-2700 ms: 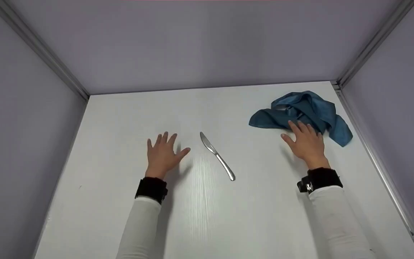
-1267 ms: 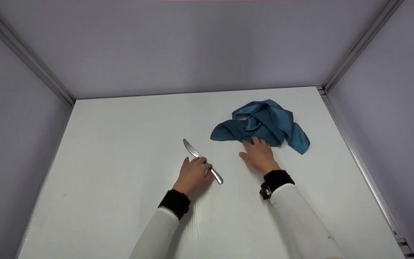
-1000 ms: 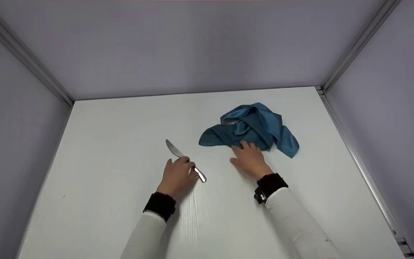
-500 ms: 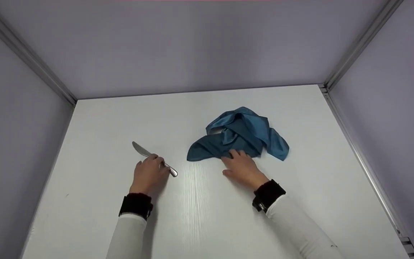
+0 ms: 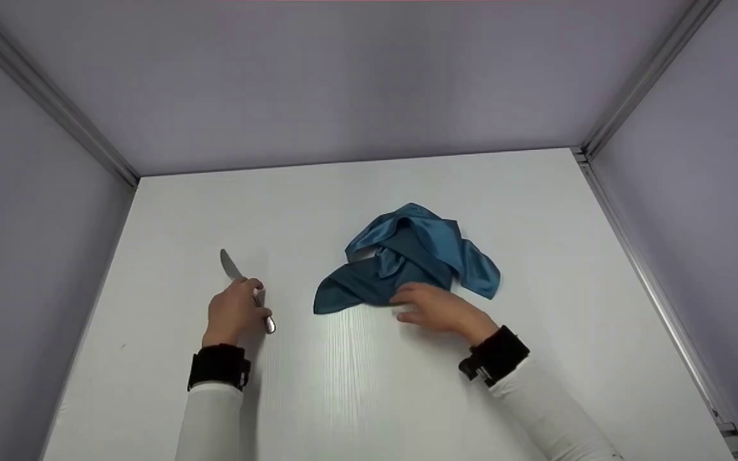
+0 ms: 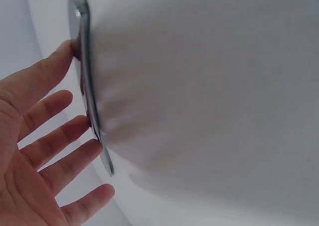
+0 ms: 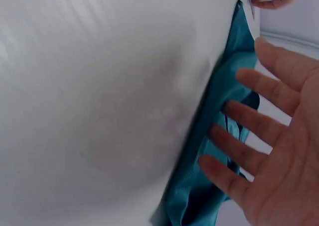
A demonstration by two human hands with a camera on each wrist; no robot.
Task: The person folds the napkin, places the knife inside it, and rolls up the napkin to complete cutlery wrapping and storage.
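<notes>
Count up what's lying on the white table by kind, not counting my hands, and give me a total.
Knives: 1, the silver knife, touched by the left hand.
Cloths: 1, the crumpled blue cloth, with the right hand resting on its near edge.
Total: 2 things on the table.

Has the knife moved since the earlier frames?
Yes. The knife slid left under the left hand, toward the left wall.
</notes>
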